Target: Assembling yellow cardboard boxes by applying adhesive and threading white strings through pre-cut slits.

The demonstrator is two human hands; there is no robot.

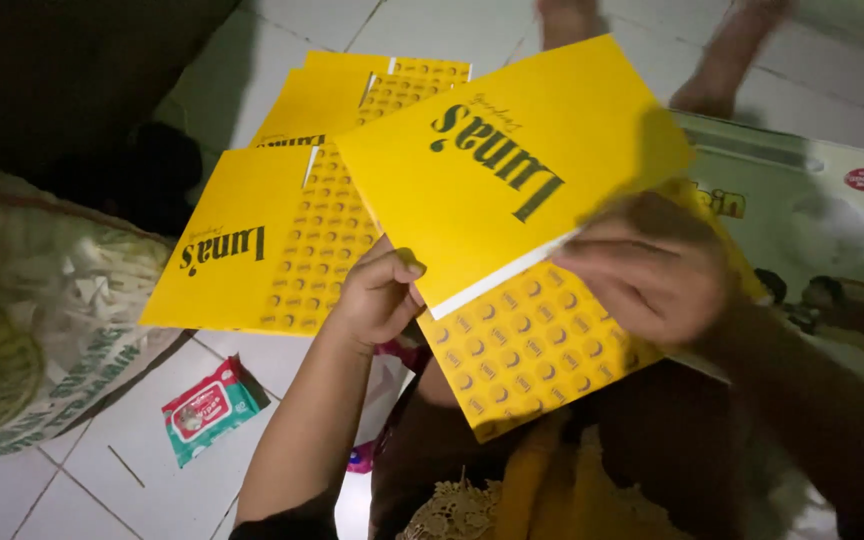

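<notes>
Yellow sheet: a flat printed card blank [512, 190], plain yellow on its upper part and patterned with small rings on its lower part, held up in the air above the person's lap, not resting on the floor.
Long axis: it runs from the lower left corner near the lap up to the far right corner, tilted across the view.
Left hand [380, 295]: curled on the sheet's left edge, thumb on top, pinching it about midway along that edge.
Right hand [652, 265]: blurred, lying over the sheet's right edge where plain meets pattern; it seems to press or fold there, but I cannot tell how tight the hold is.
Nearer hand: both touch the sheet; the left has the clearer hold, and the sheet spreads rightward from it.
Stack [272, 240]: more of the same yellow blanks lie on the tiled floor [132, 470], just left of and beyond the left hand, partly under the held sheet.
Wipes pack [207, 410]: green and red, on the floor, near the left forearm.
Sack [22, 330]: at the left edge.
</notes>
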